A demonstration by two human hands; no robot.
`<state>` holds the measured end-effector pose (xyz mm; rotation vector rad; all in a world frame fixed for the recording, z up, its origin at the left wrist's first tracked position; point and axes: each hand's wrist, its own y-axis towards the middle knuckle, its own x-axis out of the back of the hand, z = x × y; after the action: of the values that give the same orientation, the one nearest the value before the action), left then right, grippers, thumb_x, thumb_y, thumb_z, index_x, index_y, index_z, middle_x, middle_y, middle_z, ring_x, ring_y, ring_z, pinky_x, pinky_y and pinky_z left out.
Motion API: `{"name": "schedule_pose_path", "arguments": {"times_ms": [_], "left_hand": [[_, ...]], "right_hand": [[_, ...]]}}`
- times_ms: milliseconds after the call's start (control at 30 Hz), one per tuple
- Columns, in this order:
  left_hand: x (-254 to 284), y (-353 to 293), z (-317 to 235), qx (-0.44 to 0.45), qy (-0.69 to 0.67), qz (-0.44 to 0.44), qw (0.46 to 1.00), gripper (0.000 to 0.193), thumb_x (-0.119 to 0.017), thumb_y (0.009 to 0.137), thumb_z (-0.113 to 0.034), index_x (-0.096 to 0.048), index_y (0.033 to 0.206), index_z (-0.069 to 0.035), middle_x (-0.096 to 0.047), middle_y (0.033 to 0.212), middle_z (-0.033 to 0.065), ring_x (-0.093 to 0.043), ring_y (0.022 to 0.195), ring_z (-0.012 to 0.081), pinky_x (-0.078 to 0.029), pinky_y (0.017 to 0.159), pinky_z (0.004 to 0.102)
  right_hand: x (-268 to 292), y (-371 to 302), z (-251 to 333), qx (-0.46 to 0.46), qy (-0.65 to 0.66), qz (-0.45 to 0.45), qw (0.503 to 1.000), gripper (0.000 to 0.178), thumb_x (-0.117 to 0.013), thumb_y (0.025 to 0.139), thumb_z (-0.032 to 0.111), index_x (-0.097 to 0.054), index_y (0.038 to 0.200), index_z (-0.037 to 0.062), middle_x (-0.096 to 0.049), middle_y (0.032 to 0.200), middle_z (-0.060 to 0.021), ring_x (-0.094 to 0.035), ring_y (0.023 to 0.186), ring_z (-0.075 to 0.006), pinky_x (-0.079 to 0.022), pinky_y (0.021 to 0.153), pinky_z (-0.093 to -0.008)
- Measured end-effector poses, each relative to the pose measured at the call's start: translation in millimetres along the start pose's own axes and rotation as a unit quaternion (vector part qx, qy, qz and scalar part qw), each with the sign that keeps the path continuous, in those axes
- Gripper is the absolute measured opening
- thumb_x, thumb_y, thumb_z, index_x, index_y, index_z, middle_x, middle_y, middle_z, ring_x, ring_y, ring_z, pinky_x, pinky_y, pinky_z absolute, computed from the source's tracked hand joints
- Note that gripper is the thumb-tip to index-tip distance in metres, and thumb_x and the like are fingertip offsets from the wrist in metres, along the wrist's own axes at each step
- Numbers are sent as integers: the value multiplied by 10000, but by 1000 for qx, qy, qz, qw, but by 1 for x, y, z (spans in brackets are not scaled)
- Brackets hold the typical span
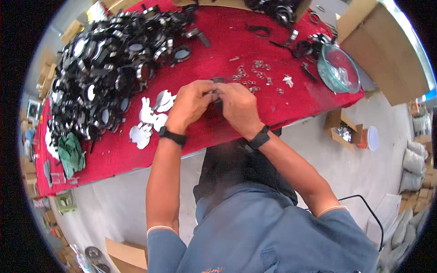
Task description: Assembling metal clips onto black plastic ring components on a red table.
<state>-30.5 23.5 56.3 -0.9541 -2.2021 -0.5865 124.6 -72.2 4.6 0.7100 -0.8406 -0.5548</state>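
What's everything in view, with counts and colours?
Table: one, red-covered, across the centre
Watch-like pieces: uncountable, black and silver, mostly heaped at left
Flat cutouts: several, white, right of that heap
Small metal clips: many, silver, table's middle right
Bowl: one, translucent teal, table's right end
Crumpled bag or cloth: one, green, table's left
Cardboard cartons: several, brown, around the edges
Wristbands: two, black, near centre
Small piece: one, dark, held mid-table
Left hand, right hand: one each, bare, mid-table

I see matt cloth in the tablecloth (205,63) and my shirt (273,227), glossy metal among the heaped watches (104,68), shiny metal clasps (261,75), smooth paper-like white pieces (146,116), a slick see-through plastic bowl (324,70) and a dull cardboard box (382,54), while the dark piece (218,80) I hold is too blurred to judge.
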Motion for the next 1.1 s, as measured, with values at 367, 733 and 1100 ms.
{"name": "schedule_pose_path", "arguments": {"times_ms": [367, 733, 1100], "left_hand": [[-1, 0, -11, -32, 56, -16, 998, 278, -665, 936, -38, -744, 1200, 1, -736, 1251, 220, -687, 1195, 417, -547, 1028, 460], [6, 2, -3, -34, 51, 17, 998, 301, -719, 940, -51, -747, 1239, -17, -749, 1285, 195, -708, 1221, 370, -548, 1058, 430], [6, 2, -13, -43, 77, 19, 996, 299, -709, 953, -67, -748, 1249, -44, -755, 1242, 201, -723, 1174, 389, -569, 1001, 426]], "right_hand": [[4, 2, 7, -14, 31, -23, 999, 233, -643, 849, -35, -685, 1073, 10, -672, 881, -161, -678, 842, -371, -582, 750, -463], [3, -4, 12, -150, 126, -58, 979, 155, -695, 928, 29, -740, 1076, 35, -743, 948, -168, -736, 895, -361, -596, 795, -449], [0, -6, 6, -81, 54, -61, 993, 146, -725, 934, 46, -764, 1074, 49, -767, 959, -146, -743, 867, -346, -604, 791, -446]]}}
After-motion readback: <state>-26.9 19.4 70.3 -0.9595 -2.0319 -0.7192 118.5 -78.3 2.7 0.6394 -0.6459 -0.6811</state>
